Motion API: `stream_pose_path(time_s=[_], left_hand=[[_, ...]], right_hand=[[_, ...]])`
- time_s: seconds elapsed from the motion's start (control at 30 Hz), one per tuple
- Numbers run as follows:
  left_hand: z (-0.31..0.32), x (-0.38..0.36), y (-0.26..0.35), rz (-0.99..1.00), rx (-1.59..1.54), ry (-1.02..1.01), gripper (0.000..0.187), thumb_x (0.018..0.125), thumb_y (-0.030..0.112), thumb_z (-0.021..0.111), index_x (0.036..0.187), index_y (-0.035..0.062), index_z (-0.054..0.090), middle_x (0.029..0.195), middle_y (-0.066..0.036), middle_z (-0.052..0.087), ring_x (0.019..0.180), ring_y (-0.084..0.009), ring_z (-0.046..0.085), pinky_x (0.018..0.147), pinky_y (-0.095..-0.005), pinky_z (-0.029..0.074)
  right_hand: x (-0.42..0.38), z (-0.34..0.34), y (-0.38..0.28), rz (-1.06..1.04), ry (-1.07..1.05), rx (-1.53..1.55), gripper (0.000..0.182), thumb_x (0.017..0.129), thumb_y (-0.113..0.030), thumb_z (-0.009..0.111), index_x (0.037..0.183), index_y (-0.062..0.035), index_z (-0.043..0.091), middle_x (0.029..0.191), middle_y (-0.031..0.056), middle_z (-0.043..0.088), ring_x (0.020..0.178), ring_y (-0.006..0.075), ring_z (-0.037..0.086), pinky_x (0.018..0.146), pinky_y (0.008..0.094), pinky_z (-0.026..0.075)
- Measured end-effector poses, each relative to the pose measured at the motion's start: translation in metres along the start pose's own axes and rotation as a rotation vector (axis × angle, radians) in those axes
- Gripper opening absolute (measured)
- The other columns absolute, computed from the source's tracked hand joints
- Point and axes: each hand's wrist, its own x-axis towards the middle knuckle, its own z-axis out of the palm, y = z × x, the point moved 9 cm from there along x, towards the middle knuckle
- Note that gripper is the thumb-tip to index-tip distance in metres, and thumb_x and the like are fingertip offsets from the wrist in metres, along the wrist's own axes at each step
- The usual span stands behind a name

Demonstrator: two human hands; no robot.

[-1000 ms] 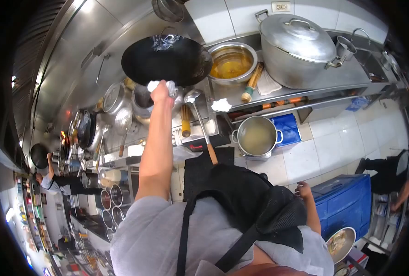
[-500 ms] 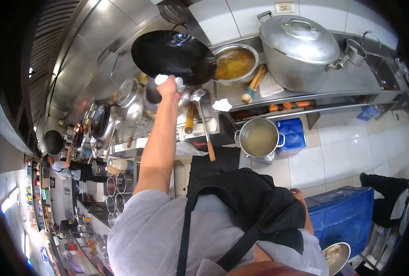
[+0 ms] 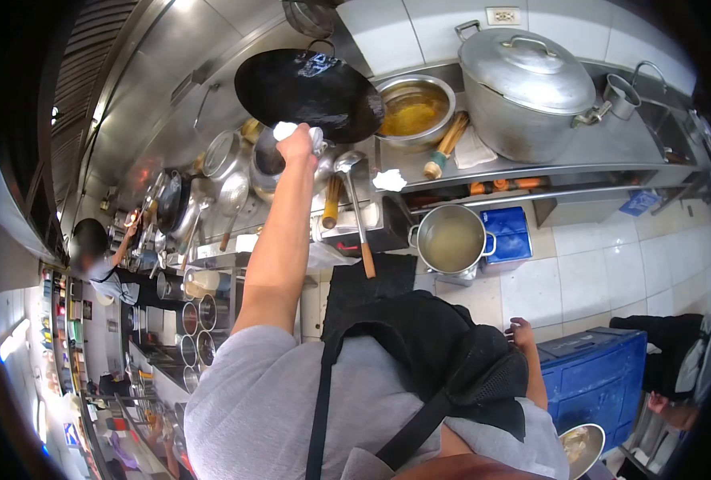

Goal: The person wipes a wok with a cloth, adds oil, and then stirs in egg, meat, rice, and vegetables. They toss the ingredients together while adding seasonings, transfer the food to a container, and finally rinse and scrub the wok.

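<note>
My left hand, arm stretched out, grips a big black wok at its near edge through a folded white cloth. The wok is tilted, and its right edge overlaps the left rim of a metal basin of yellow-brown oily liquid. Beside my body, near the blue crate, my right hand is empty with its fingers loosely apart. A ladle with a wooden handle lies below the wok, near a bamboo brush and a crumpled white cloth.
A large lidded pot stands on the steel counter, with another bamboo brush beside it. Lower down are a pot of cloudy liquid, a blue box and a blue crate. Other people work at far left and right.
My right hand has come forward from my side, its fingers now showing. The wok has shifted slightly, and the basin's liquid looks less foamy. Another person's hand has appeared at right.
</note>
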Motion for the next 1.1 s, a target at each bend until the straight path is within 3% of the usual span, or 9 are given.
stream_pose_path(time_s=[0.03,0.3,0.57,0.7,0.8,0.87,1.03,1.1], left_hand=[[0.0,0.004,-0.001,0.006,0.027,0.004,0.027,0.083,0.01,0.063,0.107,0.0018,0.056,0.086,-0.01,0.064,0.064,-0.0231,0.064,0.049,-0.0409,0.048],[-0.005,-0.002,0.009,0.031,0.024,-0.008,0.027,0.082,0.008,0.064,0.107,0.0008,0.056,0.087,-0.01,0.064,0.065,-0.0232,0.065,0.049,-0.0412,0.048],[-0.022,0.013,-0.011,-0.149,-0.106,-0.078,0.018,0.085,0.012,0.06,0.101,0.0046,0.056,0.082,-0.009,0.061,0.061,-0.0223,0.061,0.049,-0.0388,0.047],[-0.044,0.001,-0.021,-0.335,-0.183,-0.147,0.015,0.09,0.021,0.056,0.098,0.0082,0.057,0.081,-0.006,0.06,0.064,-0.0206,0.057,0.053,-0.0363,0.047],[-0.061,0.015,-0.046,-0.501,-0.223,-0.245,0.023,0.094,0.032,0.051,0.108,0.0141,0.054,0.093,-0.006,0.061,0.081,-0.0253,0.056,0.068,-0.0462,0.047],[-0.075,0.033,-0.064,-0.55,-0.29,-0.26,0.023,0.094,0.032,0.051,0.108,0.0143,0.054,0.094,-0.005,0.061,0.082,-0.0251,0.056,0.067,-0.0455,0.047],[-0.123,0.084,-0.097,-0.649,-0.363,-0.328,0.02,0.094,0.032,0.05,0.106,0.0164,0.054,0.093,-0.003,0.061,0.079,-0.0236,0.056,0.064,-0.044,0.046],[-0.151,0.113,-0.102,-0.674,-0.373,-0.343,0.018,0.096,0.032,0.049,0.099,0.0164,0.056,0.087,-0.002,0.06,0.078,-0.0205,0.053,0.066,-0.0409,0.046]], right_hand=[[0.001,0.004,0.001,0.012,-0.014,0.019,0.036,0.091,-0.009,0.047,0.127,-0.0103,0.046,0.084,0.0187,0.063,0.059,0.0243,0.059,0.043,0.0353,0.044],[0.015,0.033,0.015,-0.016,-0.078,-0.038,0.035,0.091,-0.008,0.049,0.125,-0.0115,0.047,0.086,0.0203,0.063,0.06,0.0285,0.061,0.044,0.0391,0.045],[0.011,0.061,-0.001,-0.024,-0.089,-0.031,0.035,0.091,-0.008,0.049,0.125,-0.0101,0.048,0.086,0.0202,0.065,0.061,0.029,0.062,0.046,0.0405,0.048],[0.004,0.08,-0.036,-0.087,-0.084,-0.157,0.033,0.09,-0.008,0.05,0.124,-0.0068,0.05,0.084,0.019,0.066,0.061,0.0263,0.064,0.048,0.0383,0.051],[-0.029,0.108,-0.084,-0.129,-0.091,-0.212,0.033,0.09,-0.008,0.05,0.123,-0.004,0.052,0.078,0.0171,0.067,0.059,0.0239,0.065,0.048,0.0349,0.052],[-0.052,0.135,-0.12,-0.176,-0.113,-0.25,0.031,0.091,-0.009,0.05,0.121,-0.0013,0.054,0.07,0.0144,0.066,0.055,0.0206,0.064,0.047,0.03,0.05],[-0.07,0.218,-0.177,-0.19,-0.091,-0.378,0.031,0.092,-0.011,0.05,0.121,-0.002,0.054,0.072,0.0152,0.067,0.056,0.0204,0.064,0.047,0.0294,0.05],[-0.076,0.265,-0.194,-0.186,-0.095,-0.385,0.031,0.092,-0.012,0.05,0.122,-0.0023,0.054,0.072,0.0153,0.066,0.057,0.0203,0.064,0.048,0.0291,0.05]])
